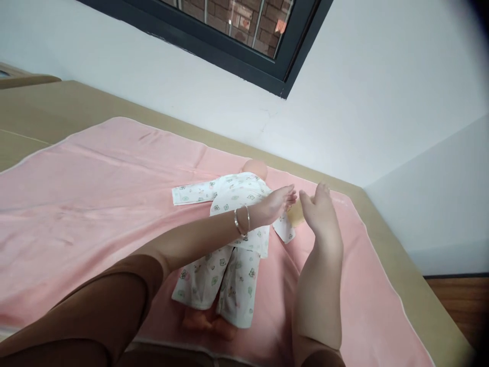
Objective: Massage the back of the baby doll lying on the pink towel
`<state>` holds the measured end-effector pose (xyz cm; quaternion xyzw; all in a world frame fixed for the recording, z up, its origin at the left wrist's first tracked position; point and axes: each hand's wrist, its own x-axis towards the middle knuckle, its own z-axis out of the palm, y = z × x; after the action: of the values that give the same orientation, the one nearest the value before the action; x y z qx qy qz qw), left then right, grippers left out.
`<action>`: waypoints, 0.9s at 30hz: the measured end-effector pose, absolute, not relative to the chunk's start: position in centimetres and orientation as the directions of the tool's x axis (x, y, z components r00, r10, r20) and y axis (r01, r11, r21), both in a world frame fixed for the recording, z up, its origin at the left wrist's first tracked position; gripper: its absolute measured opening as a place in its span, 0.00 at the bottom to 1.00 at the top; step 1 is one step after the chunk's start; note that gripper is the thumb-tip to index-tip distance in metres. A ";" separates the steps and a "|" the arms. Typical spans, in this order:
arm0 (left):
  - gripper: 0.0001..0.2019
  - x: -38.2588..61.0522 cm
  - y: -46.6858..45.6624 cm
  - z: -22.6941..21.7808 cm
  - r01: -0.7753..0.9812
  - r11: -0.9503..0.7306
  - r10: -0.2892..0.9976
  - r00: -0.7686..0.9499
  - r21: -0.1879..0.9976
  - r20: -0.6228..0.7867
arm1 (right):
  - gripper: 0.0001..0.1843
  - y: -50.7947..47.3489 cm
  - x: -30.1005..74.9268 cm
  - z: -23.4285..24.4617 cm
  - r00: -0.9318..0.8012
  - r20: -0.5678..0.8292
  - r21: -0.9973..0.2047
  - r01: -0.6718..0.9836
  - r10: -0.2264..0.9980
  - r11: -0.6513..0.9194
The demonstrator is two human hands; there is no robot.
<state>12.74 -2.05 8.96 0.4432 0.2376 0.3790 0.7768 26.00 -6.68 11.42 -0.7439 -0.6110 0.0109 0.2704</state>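
Note:
A baby doll lies on the pink blanket [126, 168], dressed in a white printed long-sleeved top [237, 196] and matching trousers [239, 285]. Its bare head [255, 168] points toward the wall and its feet [208, 323] toward me. My left hand [278, 204], with two bracelets at the wrist, is over the doll's right-hand side in view, fingers stretched and palm turned inward. Facing it, my right hand [320, 206] has its thumb and fingers apart. Neither hand holds anything visible. Partly hidden between them is a pale yellow object [297, 211], its kind unclear, beside the doll's sleeve end.
The blanket covers much of a tan wooden surface [385, 255] that meets a white wall [126, 61]. Above is a dark window frame [244, 66]. At far left sits a wooden edge or tray [26, 80]. Brown flooring [458, 300] shows at lower right.

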 end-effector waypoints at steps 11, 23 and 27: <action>0.19 11.7 -2.3 8.0 -0.399 0.771 0.571 0.778 0.497 -0.262 | 0.33 -5.8 25.4 11.2 0.253 0.234 -0.255 0.948 0.939 -0.191; 0.30 1.4 -7.8 14.6 -0.248 0.396 0.763 0.625 0.884 -0.166 | 0.37 -9.3 15.4 11.6 -0.364 0.457 -0.220 0.838 0.811 0.500; 0.34 -1.2 -9.0 16.4 -0.223 0.246 0.810 0.582 0.943 -0.073 | 0.48 -12.1 12.6 10.9 -0.478 0.491 -0.166 0.770 0.729 0.616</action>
<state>-1.19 -8.96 16.37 0.5031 0.2914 0.3519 0.7336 12.63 -12.07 10.91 -0.4362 -0.8587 -0.0386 0.2660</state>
